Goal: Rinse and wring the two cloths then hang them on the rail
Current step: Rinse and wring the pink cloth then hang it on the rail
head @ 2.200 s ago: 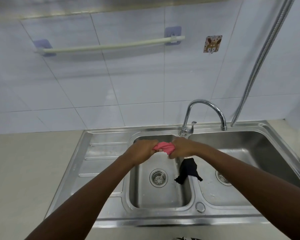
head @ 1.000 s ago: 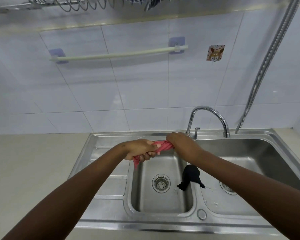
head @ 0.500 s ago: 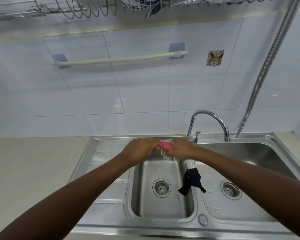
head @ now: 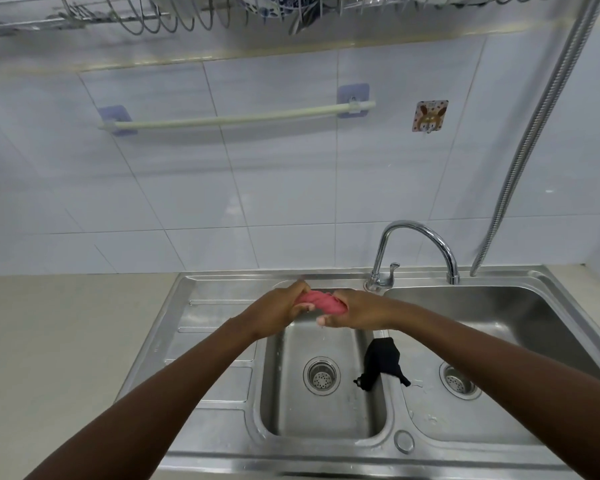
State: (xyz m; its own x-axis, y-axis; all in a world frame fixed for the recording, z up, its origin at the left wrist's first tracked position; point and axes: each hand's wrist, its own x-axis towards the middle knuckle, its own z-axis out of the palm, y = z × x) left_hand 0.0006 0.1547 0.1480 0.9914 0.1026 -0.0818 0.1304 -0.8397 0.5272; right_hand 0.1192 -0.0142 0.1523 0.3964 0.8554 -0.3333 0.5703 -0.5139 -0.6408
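We are gripping the pink cloth (head: 321, 302) with our left hand (head: 278, 311) and right hand (head: 355, 311), both closed tight around its bunched ends above the left basin (head: 321, 410) of the sink. The black cloth (head: 381, 363) is lying draped over the divider between the basins. The rail (head: 236, 119) is sitting bare on the tiled wall.

Two bare forearms come in from about five and seven o'clock, no sleeves covering them. The left hand (head: 278, 311) and right hand (head: 357, 311) wear no gloves.
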